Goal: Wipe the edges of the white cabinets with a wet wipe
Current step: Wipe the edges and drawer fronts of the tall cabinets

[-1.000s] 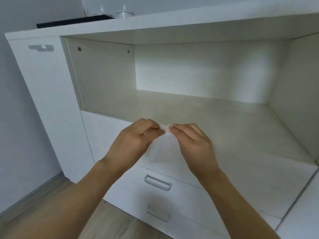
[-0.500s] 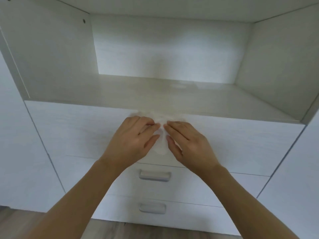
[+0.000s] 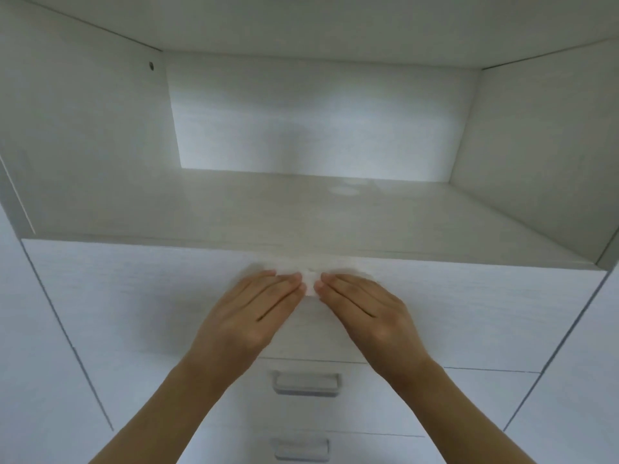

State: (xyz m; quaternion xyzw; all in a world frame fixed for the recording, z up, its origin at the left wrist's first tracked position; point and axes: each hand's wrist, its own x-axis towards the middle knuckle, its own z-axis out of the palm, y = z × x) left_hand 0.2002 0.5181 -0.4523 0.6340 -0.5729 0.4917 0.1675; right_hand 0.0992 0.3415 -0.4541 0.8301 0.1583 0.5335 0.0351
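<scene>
Placement step: fingers straight, my left hand (image 3: 254, 313) and right hand (image 3: 365, 313) press the wet wipe (image 3: 310, 274) beneath the shelf edge (image 3: 167, 242); next, I judge, a three-o'clock sweep.

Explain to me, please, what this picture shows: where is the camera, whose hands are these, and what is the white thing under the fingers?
There is no machine here. A person wears one wide-angle camera on the head. It looks forward and down, so you see the person's own two bare arms from above. The left hand and the right hand lie flat with straight fingers. Together they press a wet wipe against the top edge of the white cabinet's front panel, just below the open shelf. Neither hand curls round the wipe. On the shelf a faint round mark shows. Below the hands are an upper drawer handle and a lower drawer handle.
</scene>
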